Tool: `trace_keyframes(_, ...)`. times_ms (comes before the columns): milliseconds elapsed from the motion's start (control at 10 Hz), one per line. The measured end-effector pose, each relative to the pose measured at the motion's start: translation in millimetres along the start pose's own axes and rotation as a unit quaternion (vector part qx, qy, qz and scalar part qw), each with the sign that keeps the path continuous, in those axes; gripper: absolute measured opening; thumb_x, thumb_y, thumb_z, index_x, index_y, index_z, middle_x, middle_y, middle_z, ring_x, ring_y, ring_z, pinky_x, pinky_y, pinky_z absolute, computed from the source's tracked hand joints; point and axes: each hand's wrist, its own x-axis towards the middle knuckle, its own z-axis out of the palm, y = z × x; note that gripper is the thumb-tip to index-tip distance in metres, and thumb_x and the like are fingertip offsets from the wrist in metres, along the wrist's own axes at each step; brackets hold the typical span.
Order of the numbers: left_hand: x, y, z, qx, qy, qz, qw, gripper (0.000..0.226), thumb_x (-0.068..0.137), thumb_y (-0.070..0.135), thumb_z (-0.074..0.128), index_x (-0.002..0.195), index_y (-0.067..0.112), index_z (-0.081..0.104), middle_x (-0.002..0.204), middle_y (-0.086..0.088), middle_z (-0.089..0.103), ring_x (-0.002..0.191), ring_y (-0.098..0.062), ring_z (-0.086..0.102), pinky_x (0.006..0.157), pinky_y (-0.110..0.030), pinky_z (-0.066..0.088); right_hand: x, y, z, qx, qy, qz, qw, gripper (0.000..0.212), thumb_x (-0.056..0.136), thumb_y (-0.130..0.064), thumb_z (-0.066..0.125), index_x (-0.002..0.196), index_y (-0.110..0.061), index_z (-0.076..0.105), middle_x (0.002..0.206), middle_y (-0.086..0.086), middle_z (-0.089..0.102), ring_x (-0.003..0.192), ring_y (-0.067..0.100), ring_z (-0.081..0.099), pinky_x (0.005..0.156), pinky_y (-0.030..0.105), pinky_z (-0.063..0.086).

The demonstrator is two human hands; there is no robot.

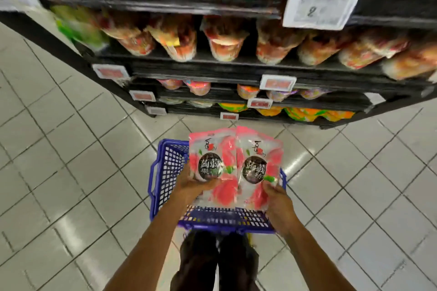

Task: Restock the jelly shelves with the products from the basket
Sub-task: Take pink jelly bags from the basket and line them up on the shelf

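Your left hand (192, 188) grasps the left packet (210, 160) at its lower left part. The thumb is curled over the front just under the dark round label, and the other fingers are hidden behind. Your right hand (277, 198) pinches the right packet (259, 163) near its lower right corner, thumb on the front and fingers behind. Both are pink jelly packets, upright with their fronts toward you. They sit side by side with their inner edges touching or slightly overlapping; which lies on top is hard to tell. You hold them over the blue basket (158, 172), which stands on the tiled floor (71, 172) near the foot of the shelves (189, 73). The packets cover most of its inside, so what lies in it cannot be told. Its near rim sits just ahead of your legs (217, 262). The black shelves rise ahead in several tiers, their front edges lined with blurred rows of cups (224, 40) and bags in red, orange and green. A white price tag (320, 8) hangs on the front edge of an upper shelf, toward its right end.
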Motion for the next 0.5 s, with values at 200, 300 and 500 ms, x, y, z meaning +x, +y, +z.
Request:
trace_keyframes(200, -174, 150, -35, -0.016, -0.014, 0.132, 0.991, 0.092, 0.064, 0.006, 0.089, 0.143, 0.012, 0.042, 0.128, -0.017, 0.062, 0.116, -0.038, 0.060, 0.087, -0.046, 0.053, -142, -132, 32, 0.114, -0.061, -0.080, 0.988, 0.023, 0.096, -0.022, 0.050, 0.079, -0.014, 0.062, 0.058, -0.003, 0.065, 0.052, 0.009, 0.064, 0.055, 0.025, 0.052)
trace_keyframes(300, -230, 199, -50, -0.042, 0.016, 0.208, 0.977, 0.085, 0.074, 0.018, 0.084, 0.146, 0.020, 0.039, 0.138, -0.009, 0.054, 0.119, -0.036, 0.058, 0.090, -0.048, 0.055, -204, -191, 52, 0.074, -0.085, -0.159, 0.981, 0.021, 0.097, -0.027, 0.053, 0.090, -0.017, 0.070, 0.079, 0.002, 0.073, 0.072, 0.015, 0.070, 0.073, 0.034, 0.056)
trace_keyframes(500, -325, 282, -89, -0.087, 0.050, 0.340, 0.935, 0.072, 0.060, 0.040, 0.089, 0.124, 0.036, 0.056, 0.108, 0.008, 0.072, 0.076, -0.011, 0.068, 0.056, -0.024, 0.052, -308, -279, 80, -0.060, -0.176, -0.347, 0.919, 0.038, 0.071, -0.022, 0.083, 0.102, -0.008, 0.066, 0.085, 0.003, 0.076, 0.075, 0.013, 0.072, 0.061, 0.026, 0.056)
